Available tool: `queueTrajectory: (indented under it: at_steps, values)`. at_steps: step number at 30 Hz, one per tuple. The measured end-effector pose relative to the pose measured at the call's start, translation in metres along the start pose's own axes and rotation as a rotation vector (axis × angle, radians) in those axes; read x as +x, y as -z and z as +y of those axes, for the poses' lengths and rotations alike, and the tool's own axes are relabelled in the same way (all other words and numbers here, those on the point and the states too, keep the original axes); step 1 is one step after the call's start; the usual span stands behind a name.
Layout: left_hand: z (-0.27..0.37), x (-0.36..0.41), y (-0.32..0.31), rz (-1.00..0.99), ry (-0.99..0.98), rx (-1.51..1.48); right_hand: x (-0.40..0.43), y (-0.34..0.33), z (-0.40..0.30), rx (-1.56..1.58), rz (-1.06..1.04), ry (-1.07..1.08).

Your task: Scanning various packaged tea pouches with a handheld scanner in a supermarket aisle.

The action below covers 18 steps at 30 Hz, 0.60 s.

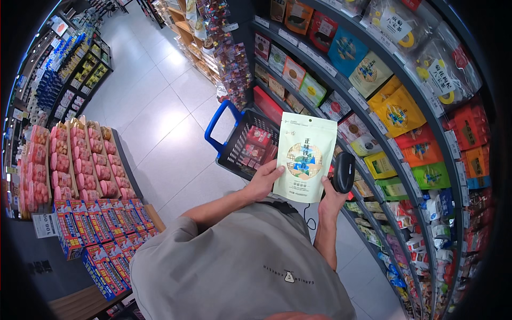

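A pale green stand-up tea pouch (306,160) with printed writing and a round landscape picture is held upright in front of my body. My left hand (263,179) pinches its left edge, thumb on the front. On the lower right edge, the thumb of my right hand (333,198) presses against the front. A black rounded device (344,172) sits at my right hand, beyond the pouch's right edge; how it is held is hidden. Behind the pouch, a dark shopping basket (234,148) with a blue handle (212,130) contains several red boxes (256,146).
Curved shelves (356,94) of packaged goods with price tags rise on the right. At left stand pink-lidded jars (82,164) in tiers and blue-and-red boxes (106,228). Tiled floor (160,116) runs between. Hanging candy packets (230,52) flank the shelf end.
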<state>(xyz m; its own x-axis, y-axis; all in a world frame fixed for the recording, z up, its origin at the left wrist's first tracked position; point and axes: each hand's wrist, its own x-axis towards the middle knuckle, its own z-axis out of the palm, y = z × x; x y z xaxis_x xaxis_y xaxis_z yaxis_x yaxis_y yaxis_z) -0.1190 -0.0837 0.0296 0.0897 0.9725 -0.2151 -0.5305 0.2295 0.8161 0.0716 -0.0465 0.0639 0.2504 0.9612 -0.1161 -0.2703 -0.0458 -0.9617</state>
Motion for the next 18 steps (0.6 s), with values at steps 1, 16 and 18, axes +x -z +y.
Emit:
queueTrajectory:
  at_steps: [1, 16, 18]
  values:
    - [0.001, -0.001, 0.000, 0.001, -0.001, -0.001, -0.001, 0.000, 0.000, -0.021, -0.009, -0.002]
    - [0.007, -0.012, -0.005, 0.075, 0.063, -0.222, -0.002, 0.005, 0.004, -0.107, -0.065, -0.041]
    - [0.010, -0.013, -0.004, 0.040, 0.080, -0.209, -0.003, 0.003, 0.002, -0.106, -0.068, -0.038]
